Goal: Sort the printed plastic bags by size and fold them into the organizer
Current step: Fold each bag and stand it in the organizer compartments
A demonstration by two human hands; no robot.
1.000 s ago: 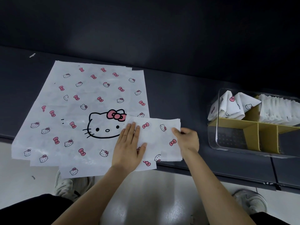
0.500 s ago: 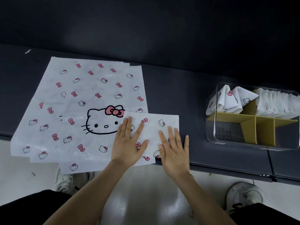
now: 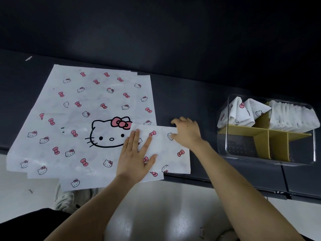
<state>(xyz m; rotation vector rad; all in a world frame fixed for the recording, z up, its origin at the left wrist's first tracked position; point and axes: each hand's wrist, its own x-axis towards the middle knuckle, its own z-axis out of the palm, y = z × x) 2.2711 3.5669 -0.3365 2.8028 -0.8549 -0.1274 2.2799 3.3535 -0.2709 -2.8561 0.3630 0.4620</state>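
Our left hand (image 3: 137, 157) lies flat, fingers spread, pressing the left half of the 1 small folded bag (image 3: 165, 150). Our right hand (image 3: 186, 133) is apart from it at the bag's far right corner, fingers curled over the edge and thumb on top. Half a second ago that hand lay flat on the near right part, while the left has not shifted. The bag's long axis runs left to right along the counter (image 3: 191, 101), its near edge overhanging the front. It overlaps a stack of large bags (image 3: 97, 108), 3 staggered near edges showing, long axis running away from us. Well to the right stands 1 clear organizer (image 3: 267, 159), with 2 folded printed bags (image 3: 243, 113) in its far left compartment.
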